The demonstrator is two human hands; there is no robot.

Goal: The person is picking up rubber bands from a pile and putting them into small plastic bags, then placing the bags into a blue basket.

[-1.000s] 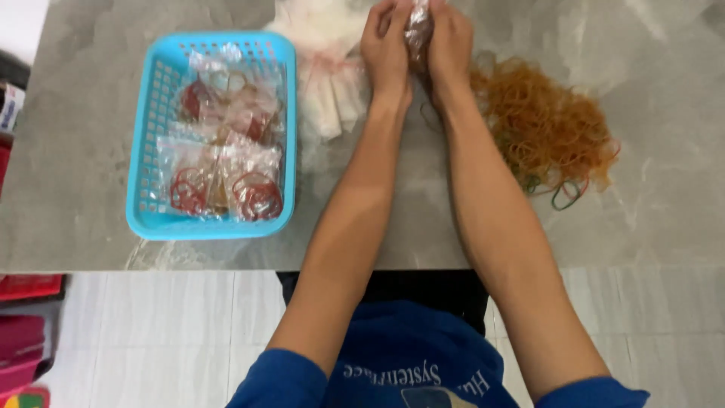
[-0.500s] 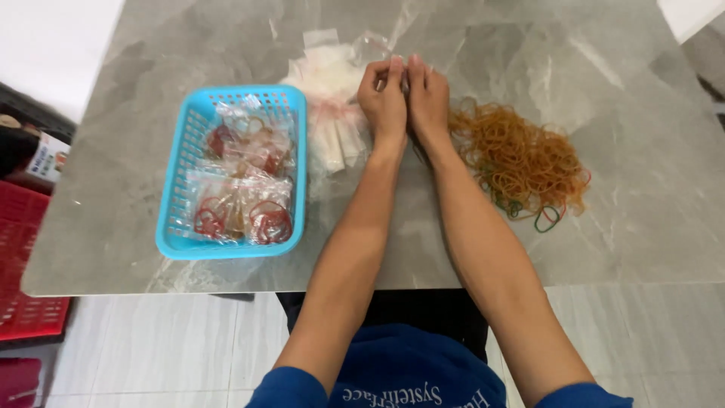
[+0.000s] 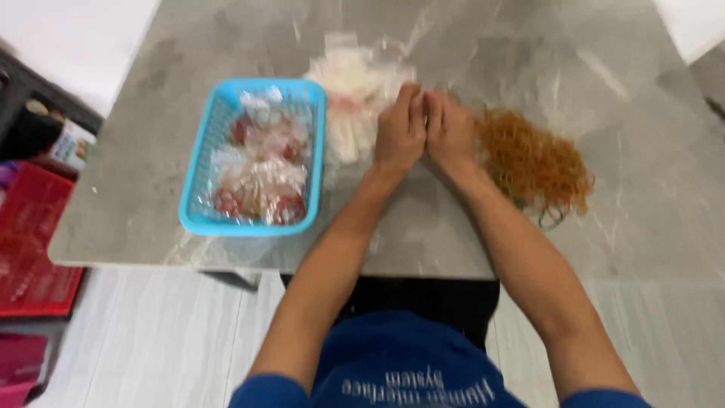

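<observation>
Left hand [image 3: 399,133]: resting on the grey table [image 3: 634,219], knuckles up, fingers curling together and pressing against the right hand; the blur is hiding whether anything is pinched between them.
Right hand [image 3: 450,134]: lying just beside the left, fingers bunching inward in the same way; what they are closing on I cannot tell.
Loose rubber bands [image 3: 535,165]: sitting in an orange heap at 3 o'clock from the hands, touching the right wrist's side; a large share seems to be waiting.
Empty clear bags [image 3: 353,98]: lying in a flat stack at 11 o'clock from the hands, partly under the left fingers.
Blue basket [image 3: 198,219]: standing at 9 o'clock, holding several filled bags [image 3: 260,177] of reddish bands.
Progress: judging by the basket and the heap, some packing is done, and much is remaining.
</observation>
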